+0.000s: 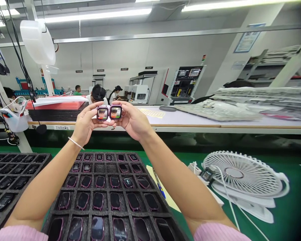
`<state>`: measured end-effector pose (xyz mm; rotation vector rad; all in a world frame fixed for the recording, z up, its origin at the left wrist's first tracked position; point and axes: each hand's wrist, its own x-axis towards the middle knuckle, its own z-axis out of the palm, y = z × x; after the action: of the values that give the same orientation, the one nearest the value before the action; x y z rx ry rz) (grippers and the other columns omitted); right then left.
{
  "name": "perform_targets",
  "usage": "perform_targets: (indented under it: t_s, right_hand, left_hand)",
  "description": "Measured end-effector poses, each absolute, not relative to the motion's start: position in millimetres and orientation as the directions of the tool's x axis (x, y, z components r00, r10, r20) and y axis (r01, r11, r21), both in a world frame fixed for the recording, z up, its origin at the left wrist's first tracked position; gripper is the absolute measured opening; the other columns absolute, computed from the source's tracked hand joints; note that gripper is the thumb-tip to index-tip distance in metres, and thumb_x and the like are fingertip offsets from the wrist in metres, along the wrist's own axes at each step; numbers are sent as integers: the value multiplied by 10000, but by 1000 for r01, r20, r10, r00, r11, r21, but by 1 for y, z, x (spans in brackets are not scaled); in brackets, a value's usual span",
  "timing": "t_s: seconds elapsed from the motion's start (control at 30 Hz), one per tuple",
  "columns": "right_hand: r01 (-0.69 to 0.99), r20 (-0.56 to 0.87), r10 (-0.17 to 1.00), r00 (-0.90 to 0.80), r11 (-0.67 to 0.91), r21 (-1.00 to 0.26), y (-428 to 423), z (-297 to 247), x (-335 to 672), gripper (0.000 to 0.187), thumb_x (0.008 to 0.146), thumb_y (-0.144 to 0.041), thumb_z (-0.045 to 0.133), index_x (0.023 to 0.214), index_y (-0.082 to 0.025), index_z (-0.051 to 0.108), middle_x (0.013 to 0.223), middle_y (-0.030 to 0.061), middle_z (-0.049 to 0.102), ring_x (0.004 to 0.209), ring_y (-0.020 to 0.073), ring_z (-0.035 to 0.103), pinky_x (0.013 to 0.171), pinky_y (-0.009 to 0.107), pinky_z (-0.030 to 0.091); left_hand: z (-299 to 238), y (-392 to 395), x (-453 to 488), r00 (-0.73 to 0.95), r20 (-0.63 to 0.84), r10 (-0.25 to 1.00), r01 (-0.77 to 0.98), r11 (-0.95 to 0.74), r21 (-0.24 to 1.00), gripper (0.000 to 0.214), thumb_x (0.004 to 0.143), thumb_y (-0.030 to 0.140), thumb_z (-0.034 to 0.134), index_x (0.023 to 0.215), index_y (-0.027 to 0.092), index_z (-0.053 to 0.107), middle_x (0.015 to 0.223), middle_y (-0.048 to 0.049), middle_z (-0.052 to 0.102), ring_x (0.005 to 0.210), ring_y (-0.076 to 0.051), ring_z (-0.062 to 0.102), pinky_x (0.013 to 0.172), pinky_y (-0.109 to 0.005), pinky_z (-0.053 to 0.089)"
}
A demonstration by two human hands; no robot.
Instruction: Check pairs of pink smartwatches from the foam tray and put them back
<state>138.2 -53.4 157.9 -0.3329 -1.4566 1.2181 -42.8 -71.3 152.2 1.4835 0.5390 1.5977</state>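
Head view: The left hand grips the left smartwatch between thumb and fingers. The right hand grips the right smartwatch in the same manner. Both units are held upright, side by side, above the far edge of the central foam tray and in front of the long front edge of the raised shelf. Both screens are lit, face the wearer and display a small coloured picture; whether the two cases touch cannot be determined. A white bracelet encircles the left wrist.

The central foam tray rests on the green desk and carries rows of dark-faced watches in separate compartments. One watch face, in the third row from the tray's far edge, shows a pattern. A second foam tray lies beside the central tray's left edge. Beyond the central tray's right edge, a blue pen lies on yellow paper, and a white fan stands farther right on the desk
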Motion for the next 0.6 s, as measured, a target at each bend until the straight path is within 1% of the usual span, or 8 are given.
perform_targets:
  t_s: [0.2, 0.3, 0.4, 0.47, 0.53, 0.6]
  right_hand:
    - [-402, 532, 790, -307, 399, -824, -49, 156, 142, 228, 973, -208, 448, 1101, -189, 635, 818, 16, 708, 573, 151, 692, 586, 288, 617]
    - [-383, 544, 779, -313, 420, -823, -46, 156, 143, 226, 981, -217, 455, 1114, -190, 635, 829, 18, 709, 601, 155, 703, 610, 296, 630]
    - [-373, 580, 753, -310, 465, -803, -41, 157, 144, 215, 984, -231, 480, 1131, -196, 633, 857, 15, 708, 623, 148, 703, 628, 292, 630]
    - [-365, 607, 732, -308, 499, -786, -36, 158, 143, 210, 987, -249, 497, 1143, -200, 629, 877, 12, 704, 626, 143, 695, 632, 288, 623]
    - [-350, 626, 716, -308, 526, -775, -32, 162, 143, 213, 995, -270, 510, 1163, -209, 626, 899, 11, 700, 635, 143, 689, 654, 300, 622]
    - [-340, 636, 712, -299, 543, -768, -28, 166, 142, 215, 1006, -275, 506, 1176, -220, 624, 931, 18, 697, 652, 144, 687, 670, 308, 619]
  left_hand:
    - [154, -65, -42, 125, 559, 820, -250, -519, 817, 540, 876, 492, 579, 1306, 171, 644, 971, -70, 761, 685, -196, 760, 673, -333, 645]
    - [155, -65, -43, 147, 556, 818, -260, -510, 820, 564, 886, 510, 543, 1322, 165, 638, 1014, -77, 763, 671, -182, 751, 679, -331, 647]
    - [157, -61, -44, 163, 574, 803, -271, -522, 808, 590, 862, 523, 564, 1322, 159, 636, 1001, -75, 761, 686, -184, 747, 687, -332, 647]
    - [159, -55, -45, 168, 586, 793, -273, -534, 800, 591, 826, 477, 603, 1324, 159, 632, 1020, -76, 761, 706, -186, 748, 697, -333, 647]
    - [162, -48, -45, 163, 600, 783, -277, -547, 790, 576, 779, 368, 630, 1319, 169, 638, 1042, -68, 760, 699, -175, 742, 699, -328, 643]
    - [165, -41, -45, 150, 618, 772, -283, -565, 775, 583, 715, 252, 651, 1296, 196, 658, 1002, -37, 755, 675, -160, 731, 692, -313, 637]
